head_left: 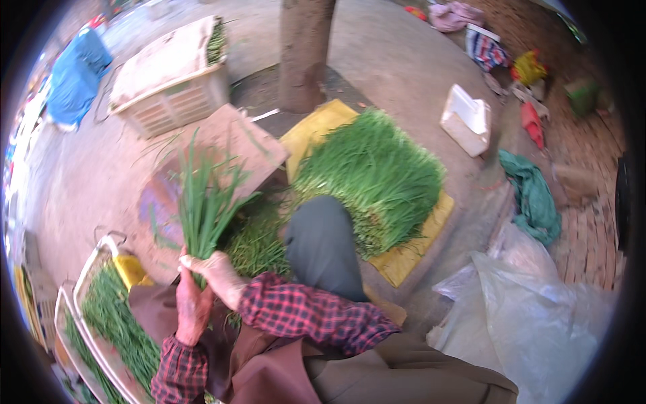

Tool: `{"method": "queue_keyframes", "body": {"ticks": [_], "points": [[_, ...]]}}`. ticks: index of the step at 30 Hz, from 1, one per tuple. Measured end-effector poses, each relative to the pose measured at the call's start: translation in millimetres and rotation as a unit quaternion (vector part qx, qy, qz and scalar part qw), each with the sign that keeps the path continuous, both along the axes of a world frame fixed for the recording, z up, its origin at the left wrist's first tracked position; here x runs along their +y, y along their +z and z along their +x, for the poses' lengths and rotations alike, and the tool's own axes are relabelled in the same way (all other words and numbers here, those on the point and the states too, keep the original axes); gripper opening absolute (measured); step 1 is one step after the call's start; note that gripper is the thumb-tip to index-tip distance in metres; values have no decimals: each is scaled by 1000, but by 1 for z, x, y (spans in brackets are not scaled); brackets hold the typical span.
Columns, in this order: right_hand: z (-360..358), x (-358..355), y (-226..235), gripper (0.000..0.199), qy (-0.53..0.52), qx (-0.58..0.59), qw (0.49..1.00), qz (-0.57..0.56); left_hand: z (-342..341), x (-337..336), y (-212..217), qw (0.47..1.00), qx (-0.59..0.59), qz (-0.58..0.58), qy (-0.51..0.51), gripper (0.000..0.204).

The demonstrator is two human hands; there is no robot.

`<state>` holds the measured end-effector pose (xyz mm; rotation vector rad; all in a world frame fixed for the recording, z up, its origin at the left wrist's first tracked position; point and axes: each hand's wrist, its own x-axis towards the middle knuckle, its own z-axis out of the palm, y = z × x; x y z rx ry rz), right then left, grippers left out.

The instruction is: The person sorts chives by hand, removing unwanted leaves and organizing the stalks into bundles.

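A bunch of garlic chives [200,202] stands upright in front of me, its green leaves fanning out at the top. My left hand [193,308] is closed round its lower end. Just above, my right hand [217,271] grips the same bunch, fingers wrapped about the stems. The stem ends are mostly hidden by my hands. Beyond my knee, a large heap of garlic chives [377,175] lies on a yellow sack [441,219]. Loose green trimmings [259,246] are scattered on the ground between the bunch and that heap.
Crates of chives [118,316] stand at my left. A covered plastic crate [178,101] sits farther off, near a tree trunk [304,54] and a flat board [245,145]. To the right are a white foam box [466,121], green cloth [531,195] and clear plastic sheeting [531,323].
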<state>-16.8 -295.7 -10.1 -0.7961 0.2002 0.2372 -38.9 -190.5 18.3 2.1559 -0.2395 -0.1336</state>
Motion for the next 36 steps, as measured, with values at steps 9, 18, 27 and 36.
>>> {"method": "queue_keyframes", "body": {"ticks": [9,18,27,36], "points": [[51,-81,83,19,-107,-27,994,-11,41,-59,99,981,101,-158,-55,104],[112,-308,110,19,-306,-89,947,30,42,-41,114,981,11,-179,72,58],[132,-465,-142,30,-528,258,777,-226,-11,14,4,951,204,-169,159,46],[146,-463,-243,51,-334,426,722,-430,-27,20,-10,931,259,-142,214,44]]}}
